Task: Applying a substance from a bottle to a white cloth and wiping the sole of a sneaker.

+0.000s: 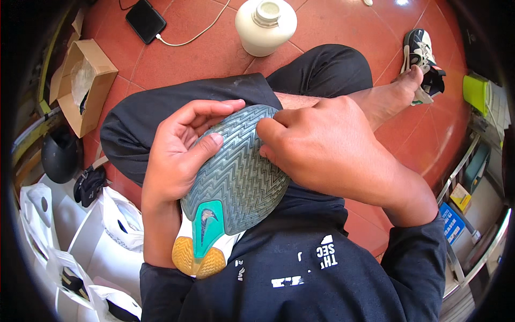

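A shoe [238, 166] lies sole up over my lap, its toe pointing away from me. Its outsole is dark grey-green with zigzag tread, with a teal patch in the middle and amber heel pads. Along the left edge of the sole my left hand [177, 150] holds the shoe, thumb on the tread and fingers by the toe. My right hand [327, 150] is closed in a pinch at the right of the toe, against the sole. Whatever its fingertips may hold is hidden behind the knuckles.
A white jar [265, 32] stands beyond my legs, near a black phone [146, 21] on a cable. A cardboard box [86, 86] and white bags [120, 220] sit at left. Another shoe [421, 59] lies beside my bare foot at right, near a cluttered shelf [461, 214].
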`<state>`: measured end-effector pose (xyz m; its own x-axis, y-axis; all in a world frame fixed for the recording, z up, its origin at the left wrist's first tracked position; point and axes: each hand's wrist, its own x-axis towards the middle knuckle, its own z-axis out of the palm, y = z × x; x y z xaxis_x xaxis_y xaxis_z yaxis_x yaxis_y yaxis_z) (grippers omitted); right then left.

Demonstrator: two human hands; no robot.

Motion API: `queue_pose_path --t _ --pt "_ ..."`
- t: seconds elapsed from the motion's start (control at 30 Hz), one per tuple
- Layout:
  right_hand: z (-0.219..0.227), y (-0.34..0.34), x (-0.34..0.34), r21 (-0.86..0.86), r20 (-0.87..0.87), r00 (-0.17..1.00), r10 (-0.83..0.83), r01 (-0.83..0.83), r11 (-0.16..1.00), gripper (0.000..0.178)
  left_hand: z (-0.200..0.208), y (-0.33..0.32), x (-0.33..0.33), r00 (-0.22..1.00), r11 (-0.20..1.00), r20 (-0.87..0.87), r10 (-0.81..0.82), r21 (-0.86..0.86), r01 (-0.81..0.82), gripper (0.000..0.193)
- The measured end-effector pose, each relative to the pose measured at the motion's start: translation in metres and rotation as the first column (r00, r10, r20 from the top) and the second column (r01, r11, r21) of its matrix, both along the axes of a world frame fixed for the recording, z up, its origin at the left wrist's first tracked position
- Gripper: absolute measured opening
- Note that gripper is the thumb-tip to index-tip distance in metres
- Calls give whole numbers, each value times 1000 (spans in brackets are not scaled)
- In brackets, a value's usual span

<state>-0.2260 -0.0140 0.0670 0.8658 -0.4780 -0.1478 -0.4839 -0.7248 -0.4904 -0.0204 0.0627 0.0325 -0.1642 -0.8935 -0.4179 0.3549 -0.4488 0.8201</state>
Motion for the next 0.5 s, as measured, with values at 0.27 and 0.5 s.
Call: queue_pose_path --t 0.27,0.5 --pt "2 -2 6 -10 -85 996 -7 6 1000 14 -4 2 6 998 999 43 -46 -2 47 35" --pt "8 9 8 0 -112 994 13 -13 1000 14 -3 1 7 996 997 50 -75 -5 75 36"
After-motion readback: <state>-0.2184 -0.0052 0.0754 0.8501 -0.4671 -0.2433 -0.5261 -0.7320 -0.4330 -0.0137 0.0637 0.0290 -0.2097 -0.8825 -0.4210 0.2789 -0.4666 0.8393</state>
